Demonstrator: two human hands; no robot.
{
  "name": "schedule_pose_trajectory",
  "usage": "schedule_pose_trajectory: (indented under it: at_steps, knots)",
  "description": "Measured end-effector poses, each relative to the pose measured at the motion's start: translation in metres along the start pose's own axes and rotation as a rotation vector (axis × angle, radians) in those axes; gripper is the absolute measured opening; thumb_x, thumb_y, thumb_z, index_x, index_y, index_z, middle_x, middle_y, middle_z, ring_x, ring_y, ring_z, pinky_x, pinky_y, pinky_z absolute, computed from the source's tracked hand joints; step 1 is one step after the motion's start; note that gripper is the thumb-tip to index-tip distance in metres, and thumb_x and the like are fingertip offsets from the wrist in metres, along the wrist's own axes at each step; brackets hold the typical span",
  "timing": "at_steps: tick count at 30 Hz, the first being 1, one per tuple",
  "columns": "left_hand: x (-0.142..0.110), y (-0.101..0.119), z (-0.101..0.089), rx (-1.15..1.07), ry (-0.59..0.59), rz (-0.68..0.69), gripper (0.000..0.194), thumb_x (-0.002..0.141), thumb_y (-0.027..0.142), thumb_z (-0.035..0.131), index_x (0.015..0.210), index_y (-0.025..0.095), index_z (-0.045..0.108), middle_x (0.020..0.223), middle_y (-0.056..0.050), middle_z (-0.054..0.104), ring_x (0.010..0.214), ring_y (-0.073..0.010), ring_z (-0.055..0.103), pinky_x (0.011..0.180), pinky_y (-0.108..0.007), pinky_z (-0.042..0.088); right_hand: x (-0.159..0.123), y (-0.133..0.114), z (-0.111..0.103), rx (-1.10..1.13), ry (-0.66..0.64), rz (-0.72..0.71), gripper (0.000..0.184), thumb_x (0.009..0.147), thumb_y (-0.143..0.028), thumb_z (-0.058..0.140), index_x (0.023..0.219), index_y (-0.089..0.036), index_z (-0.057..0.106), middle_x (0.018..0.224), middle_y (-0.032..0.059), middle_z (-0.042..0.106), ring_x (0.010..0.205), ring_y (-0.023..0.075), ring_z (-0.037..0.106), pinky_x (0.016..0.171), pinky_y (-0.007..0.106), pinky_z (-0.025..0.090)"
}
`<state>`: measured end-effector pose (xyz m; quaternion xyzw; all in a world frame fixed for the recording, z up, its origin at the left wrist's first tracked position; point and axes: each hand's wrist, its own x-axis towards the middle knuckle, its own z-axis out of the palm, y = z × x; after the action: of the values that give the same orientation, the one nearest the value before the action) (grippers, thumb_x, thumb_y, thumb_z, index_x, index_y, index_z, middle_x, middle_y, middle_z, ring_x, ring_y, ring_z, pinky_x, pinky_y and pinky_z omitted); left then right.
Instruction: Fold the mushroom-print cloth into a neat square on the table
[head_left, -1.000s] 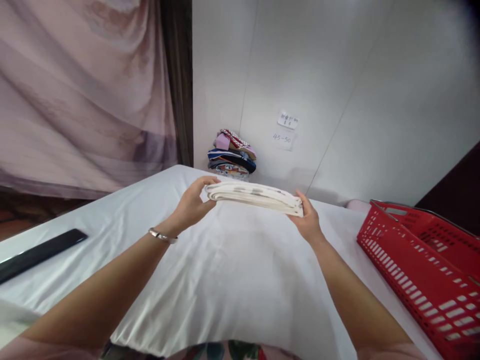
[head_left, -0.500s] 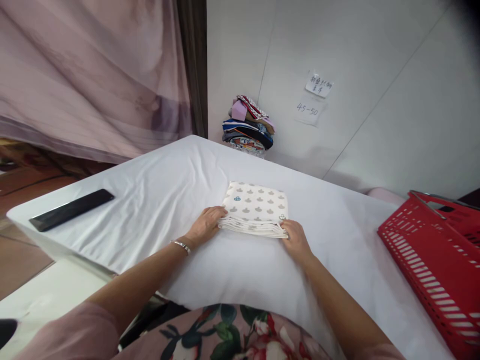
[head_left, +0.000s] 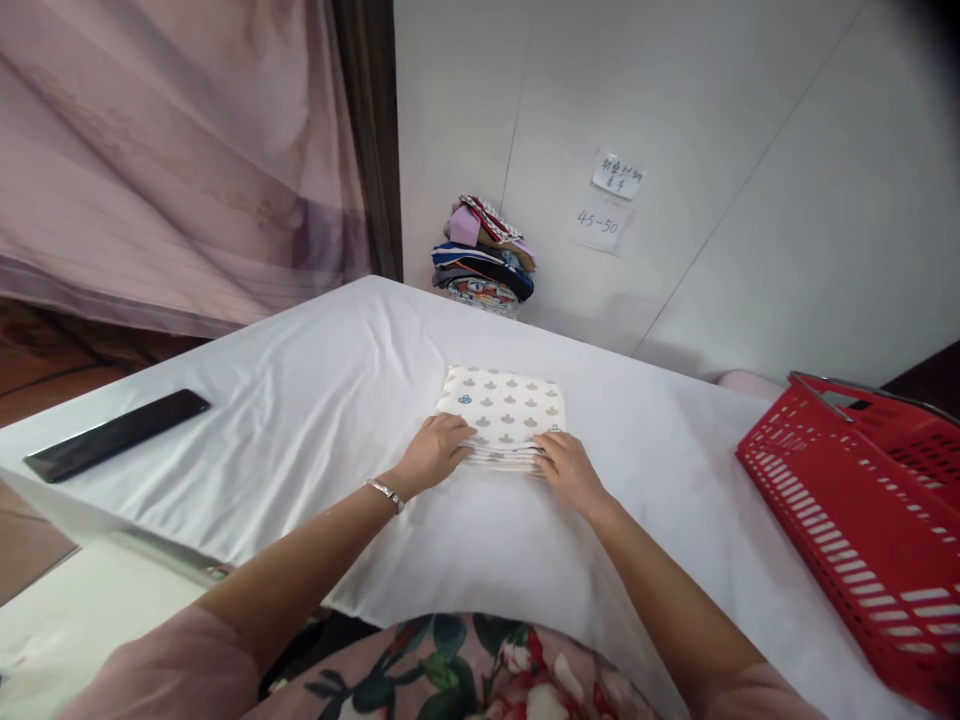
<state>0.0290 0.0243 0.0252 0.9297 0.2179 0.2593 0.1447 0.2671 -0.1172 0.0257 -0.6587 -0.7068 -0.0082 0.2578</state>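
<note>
A folded white cloth (head_left: 506, 410) with small grey shapes lies flat on the white-covered table (head_left: 315, 400). My left hand (head_left: 435, 452) rests on its near left edge, fingers curled over the edge. My right hand (head_left: 566, 465) lies on its near right edge, fingers bent onto the folded layers. Both hands touch the cloth from the near side. A metal bracelet (head_left: 385, 492) is on my left wrist.
A red plastic basket (head_left: 862, 540) stands at the right of the table. A stack of folded colourful clothes (head_left: 484, 255) sits at the far corner against the wall. A long black flat object (head_left: 112, 435) lies at the left edge. A pink curtain (head_left: 172, 160) hangs left.
The folded cloth was held up in the air with both hands, then set flat on the table. Both hands have since slid inward along its near edge.
</note>
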Motion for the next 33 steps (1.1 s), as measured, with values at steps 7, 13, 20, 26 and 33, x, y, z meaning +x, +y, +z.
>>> schedule_pose_trajectory:
  at_steps: [7,13,20,26,33]
  knots:
    - [-0.006,-0.005,0.006,0.099,0.033,0.068,0.021,0.089,0.023,0.044,0.091,0.02,0.065,0.088,-0.005,0.062,0.085,-0.0184,0.053,0.075,-0.033,0.04,-0.011,0.013,0.014,-0.101,0.068,-0.044,0.023,0.088,-0.018,0.046,0.097,-0.022,0.066,0.092,0.0052,0.061,0.085,0.0184,0.052,0.079,0.034,0.038]
    - [-0.004,-0.002,0.003,0.241,-0.025,0.185,0.019,0.088,0.022,0.047,0.102,0.018,0.06,0.095,-0.006,0.061,0.087,-0.0193,0.053,0.076,-0.034,0.039,-0.011,0.01,0.012,-0.201,0.029,-0.093,0.023,0.089,-0.02,0.046,0.104,-0.022,0.063,0.093,0.0064,0.059,0.085,0.0195,0.05,0.076,0.032,0.038]
    - [0.0,0.001,0.001,0.296,-0.015,0.239,0.022,0.091,0.019,0.039,0.089,0.017,0.061,0.083,-0.005,0.06,0.079,-0.0168,0.053,0.072,-0.031,0.038,-0.011,0.008,0.01,-0.233,0.059,-0.091,0.022,0.089,-0.016,0.045,0.096,-0.022,0.065,0.089,0.0051,0.061,0.082,0.0177,0.051,0.077,0.032,0.035]
    - [-0.006,-0.001,0.004,0.252,-0.046,0.245,0.019,0.09,0.025,0.044,0.097,0.018,0.061,0.089,-0.005,0.061,0.085,-0.0175,0.053,0.074,-0.031,0.041,-0.013,0.004,0.002,-0.194,-0.073,-0.113,0.019,0.09,-0.022,0.045,0.097,-0.021,0.062,0.093,0.0061,0.06,0.085,0.0188,0.051,0.076,0.032,0.036]
    - [-0.002,-0.002,0.003,0.27,-0.104,0.229,0.016,0.088,0.024,0.049,0.098,0.018,0.061,0.092,-0.005,0.06,0.086,-0.0179,0.054,0.074,-0.031,0.042,-0.007,0.004,-0.009,-0.198,-0.202,-0.109,0.02,0.09,-0.021,0.045,0.101,-0.02,0.061,0.093,0.0058,0.059,0.087,0.0179,0.051,0.077,0.031,0.037]
